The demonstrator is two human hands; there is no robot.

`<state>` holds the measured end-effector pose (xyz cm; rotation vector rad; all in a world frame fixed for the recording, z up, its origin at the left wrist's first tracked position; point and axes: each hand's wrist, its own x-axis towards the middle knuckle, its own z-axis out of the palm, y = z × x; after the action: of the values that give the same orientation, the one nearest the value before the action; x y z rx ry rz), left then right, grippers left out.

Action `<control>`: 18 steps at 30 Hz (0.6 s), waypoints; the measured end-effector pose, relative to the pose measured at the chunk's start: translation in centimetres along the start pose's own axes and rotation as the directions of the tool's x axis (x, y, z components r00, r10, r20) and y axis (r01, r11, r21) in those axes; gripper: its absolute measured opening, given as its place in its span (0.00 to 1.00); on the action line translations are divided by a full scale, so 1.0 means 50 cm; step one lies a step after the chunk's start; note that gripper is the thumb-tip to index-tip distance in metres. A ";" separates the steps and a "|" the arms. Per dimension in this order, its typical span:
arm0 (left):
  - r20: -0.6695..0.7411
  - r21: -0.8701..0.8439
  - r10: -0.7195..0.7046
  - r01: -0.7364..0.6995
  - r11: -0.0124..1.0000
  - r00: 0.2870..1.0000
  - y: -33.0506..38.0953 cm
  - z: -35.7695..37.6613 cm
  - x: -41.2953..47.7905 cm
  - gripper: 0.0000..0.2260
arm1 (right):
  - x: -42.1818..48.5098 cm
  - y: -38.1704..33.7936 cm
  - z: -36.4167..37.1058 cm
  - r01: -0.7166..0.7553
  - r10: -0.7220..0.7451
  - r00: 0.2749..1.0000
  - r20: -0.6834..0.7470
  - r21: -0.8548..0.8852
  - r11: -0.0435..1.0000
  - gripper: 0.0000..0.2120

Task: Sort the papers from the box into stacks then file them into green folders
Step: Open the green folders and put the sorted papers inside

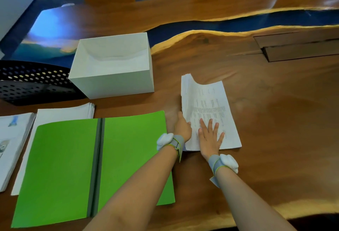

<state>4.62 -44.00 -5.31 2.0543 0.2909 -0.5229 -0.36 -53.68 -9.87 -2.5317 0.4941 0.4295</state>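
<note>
An open green folder (73,166) lies flat in front of me, on top of a white paper stack (64,112). To its right sits a stack of printed papers (209,106), its far left corner lifted and curled. My left hand (182,127) grips that stack's left edge, fingers tucked under it. My right hand (210,136) rests flat on top of the printed papers with fingers spread. A white box (113,82) stands behind the folder; its inside looks bare.
A third paper stack with pictures (12,142) lies at the far left edge. A black perforated tray (31,82) sits left of the box. The wooden table (275,120) has a blue resin strip and a recessed hatch (300,47) at the back right.
</note>
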 end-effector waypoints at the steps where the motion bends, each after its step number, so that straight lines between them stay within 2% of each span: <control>1: -0.008 -0.042 0.014 -0.014 0.999 1.000 0.002 -0.001 -0.002 0.17 | -0.002 0.000 -0.007 -0.008 0.008 1.000 0.002 0.030 1.000 0.23; 7: -0.098 -0.185 0.106 -0.123 0.975 0.990 -0.013 -0.064 -0.029 0.17 | -0.020 -0.039 -0.019 -0.046 0.057 0.996 -0.072 0.146 0.988 0.27; 11: -0.052 -0.341 0.117 -0.128 0.931 0.992 -0.039 -0.163 -0.061 0.13 | -0.020 -0.086 -0.047 -0.031 0.097 0.980 -0.176 0.344 0.939 0.32; 13: -0.022 -0.429 0.139 -0.135 0.893 0.990 -0.057 -0.224 -0.080 0.12 | -0.018 -0.118 -0.062 -0.012 0.138 0.970 -0.201 0.525 0.851 0.39; 15: -0.001 -0.478 0.171 -0.151 0.866 0.985 -0.077 -0.280 -0.096 0.12 | -0.019 -0.151 -0.082 -0.023 0.197 0.968 -0.157 0.724 0.690 0.43; 16: 0.002 -0.485 0.188 -0.163 0.859 0.982 -0.091 -0.311 -0.106 0.12 | -0.023 -0.171 -0.089 -0.028 0.213 0.969 -0.125 0.800 0.599 0.42; 18: -0.018 -0.482 0.205 -0.188 0.856 0.979 -0.112 -0.362 -0.122 0.13 | -0.028 -0.203 -0.100 -0.025 0.177 0.983 -0.057 0.904 0.427 0.32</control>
<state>1.42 -25.55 1.43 1.5623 0.1648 -0.3174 3.70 -47.96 -0.88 -1.4487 0.6982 -0.0333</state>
